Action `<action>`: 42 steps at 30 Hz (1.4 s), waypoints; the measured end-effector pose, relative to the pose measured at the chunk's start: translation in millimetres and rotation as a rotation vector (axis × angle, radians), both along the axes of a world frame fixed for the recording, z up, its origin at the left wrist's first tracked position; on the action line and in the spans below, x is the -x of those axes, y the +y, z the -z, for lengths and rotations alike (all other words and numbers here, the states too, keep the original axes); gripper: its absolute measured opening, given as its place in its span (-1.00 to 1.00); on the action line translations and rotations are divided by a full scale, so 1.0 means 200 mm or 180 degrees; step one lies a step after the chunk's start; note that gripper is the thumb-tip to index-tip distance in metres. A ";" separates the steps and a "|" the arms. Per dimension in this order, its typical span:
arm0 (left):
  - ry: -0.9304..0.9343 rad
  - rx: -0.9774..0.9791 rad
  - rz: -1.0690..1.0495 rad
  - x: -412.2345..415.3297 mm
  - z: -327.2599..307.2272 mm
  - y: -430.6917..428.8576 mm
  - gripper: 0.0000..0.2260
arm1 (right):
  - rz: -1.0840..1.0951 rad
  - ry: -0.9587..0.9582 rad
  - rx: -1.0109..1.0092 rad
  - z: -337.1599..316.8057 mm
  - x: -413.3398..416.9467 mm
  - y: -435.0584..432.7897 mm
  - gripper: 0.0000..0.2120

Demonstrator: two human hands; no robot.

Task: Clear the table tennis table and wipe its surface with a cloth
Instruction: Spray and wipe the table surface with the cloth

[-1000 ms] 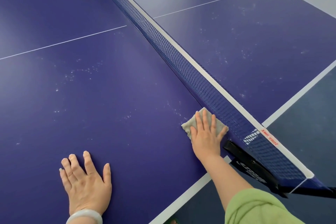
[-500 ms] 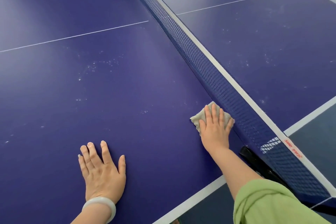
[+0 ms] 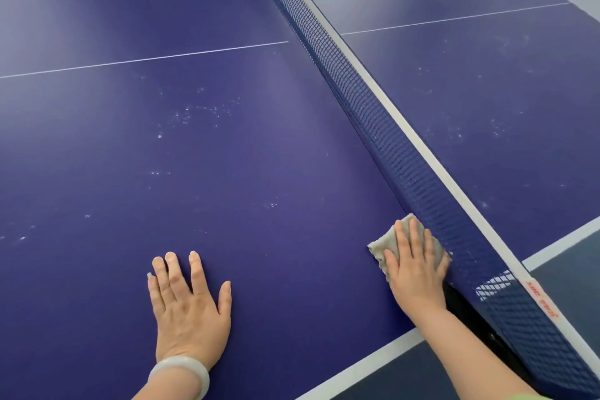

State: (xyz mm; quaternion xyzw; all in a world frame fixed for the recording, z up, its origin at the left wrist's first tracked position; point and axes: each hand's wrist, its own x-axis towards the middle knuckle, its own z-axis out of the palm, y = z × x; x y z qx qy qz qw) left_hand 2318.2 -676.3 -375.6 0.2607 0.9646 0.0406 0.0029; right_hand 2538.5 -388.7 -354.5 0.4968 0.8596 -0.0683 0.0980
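Indoor table tennis room, blue table (image 3: 227, 172) with white lines, net (image 3: 406, 159) stretched across, grey floor (image 3: 571, 269)

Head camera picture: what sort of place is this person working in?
Probably an indoor games or sports room. A blue table tennis table with white lines fills the view, a net with a white top band crosses it, and grey floor shows beyond its edge.

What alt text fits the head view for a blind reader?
A person's right hand presses a grey cloth onto the blue table tennis table beside the net. The left hand rests flat nearby, among white specks.
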 end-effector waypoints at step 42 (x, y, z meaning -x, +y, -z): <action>-0.0279 0.0156 0.0012 0.00 -0.06 0.01 -0.33 | 0.0067 0.0582 -0.0396 0.08 0.55 -0.30 -0.45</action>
